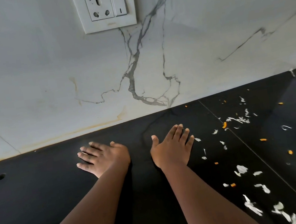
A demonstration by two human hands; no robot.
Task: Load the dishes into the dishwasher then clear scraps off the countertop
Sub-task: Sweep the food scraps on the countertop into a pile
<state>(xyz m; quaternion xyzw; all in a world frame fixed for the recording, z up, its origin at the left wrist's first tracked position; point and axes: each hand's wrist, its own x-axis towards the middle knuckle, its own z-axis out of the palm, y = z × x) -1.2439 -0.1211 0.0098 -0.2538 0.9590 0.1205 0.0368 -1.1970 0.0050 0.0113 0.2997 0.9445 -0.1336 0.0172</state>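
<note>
1. The countertop (40,196) runs out of view at the left, right and bottom edges.
2. The scraps (252,205) continue to the right edge and bottom corner; what they are made of cannot be told.
3. Both forearms are cut off at the bottom edge.
4. The socket plate (105,6) is cropped at the top.
5. The palms of the left hand (103,157) and right hand (171,147) face down, hidden.

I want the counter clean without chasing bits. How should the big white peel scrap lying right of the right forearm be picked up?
Pinch the large white peel scrap from above, across its narrower width, with thumb and forefinger. It lies flat and thin on the black countertop, so nothing sticks up to grip from the side; the right hand is nearest.
</note>
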